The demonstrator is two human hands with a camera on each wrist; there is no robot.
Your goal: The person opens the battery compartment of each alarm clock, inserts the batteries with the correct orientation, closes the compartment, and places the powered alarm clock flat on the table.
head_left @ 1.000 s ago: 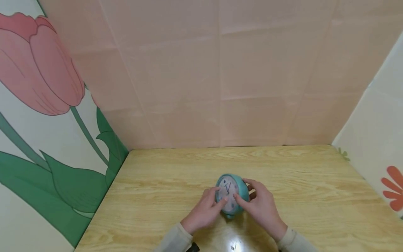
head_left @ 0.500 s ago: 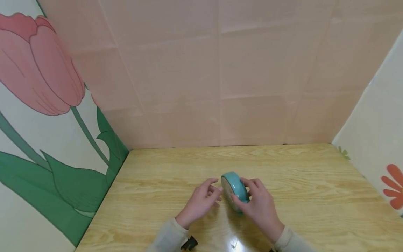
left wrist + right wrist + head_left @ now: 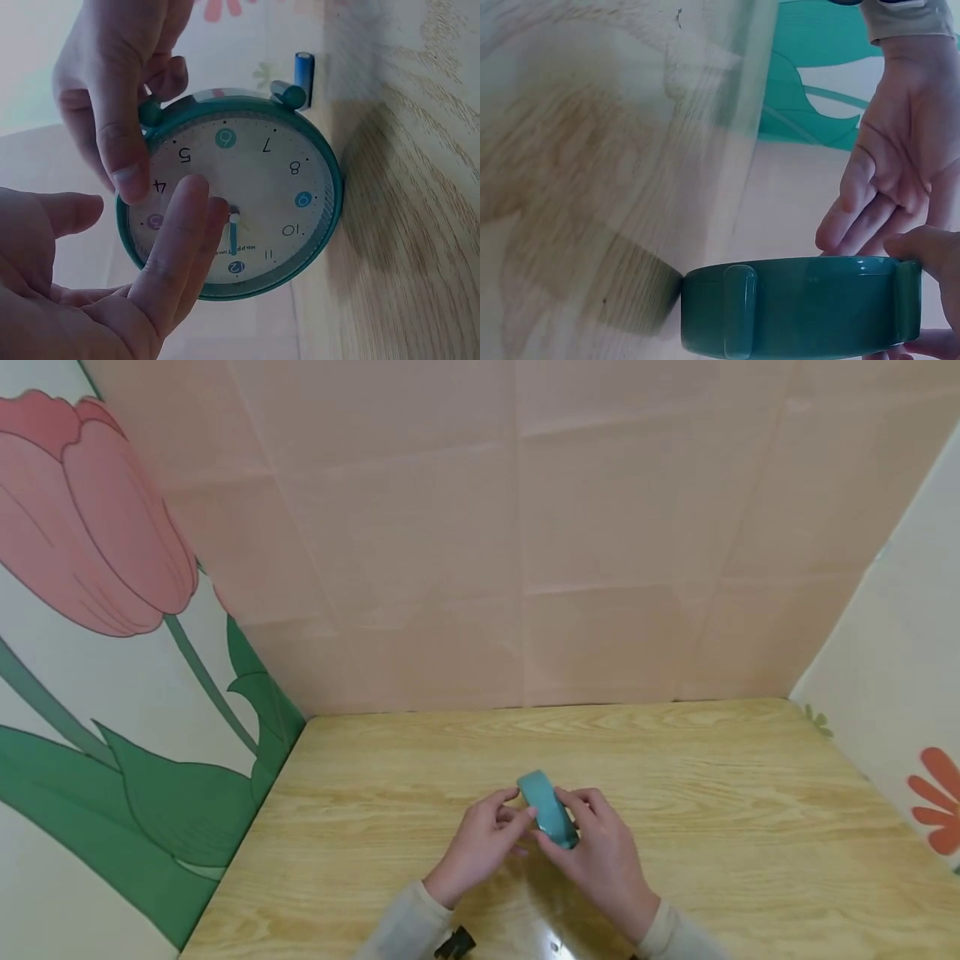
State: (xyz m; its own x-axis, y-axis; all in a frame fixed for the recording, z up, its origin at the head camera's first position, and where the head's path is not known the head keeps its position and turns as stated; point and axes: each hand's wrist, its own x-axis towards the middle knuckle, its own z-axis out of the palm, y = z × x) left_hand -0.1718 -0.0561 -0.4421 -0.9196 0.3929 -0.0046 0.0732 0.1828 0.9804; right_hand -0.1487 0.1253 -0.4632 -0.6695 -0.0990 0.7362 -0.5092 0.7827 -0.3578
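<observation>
While the right hand [image 3: 600, 858] grips a teal clock [image 3: 549, 810] — left hand [image 3: 478, 839], fingers extended — pink sheeting [image 3: 517, 543] backs the wood-grain table [image 3: 750, 802].

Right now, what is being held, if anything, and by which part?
The clock, pinched by its edge near one foot, in the right hand; whether the left hand touches its face cannot be told.

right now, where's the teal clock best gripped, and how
Probably pinch the teal clock by its upper rim, coming from the right, thumb and fingers across its slim edge: it is on edge, dial facing the left hand.
</observation>
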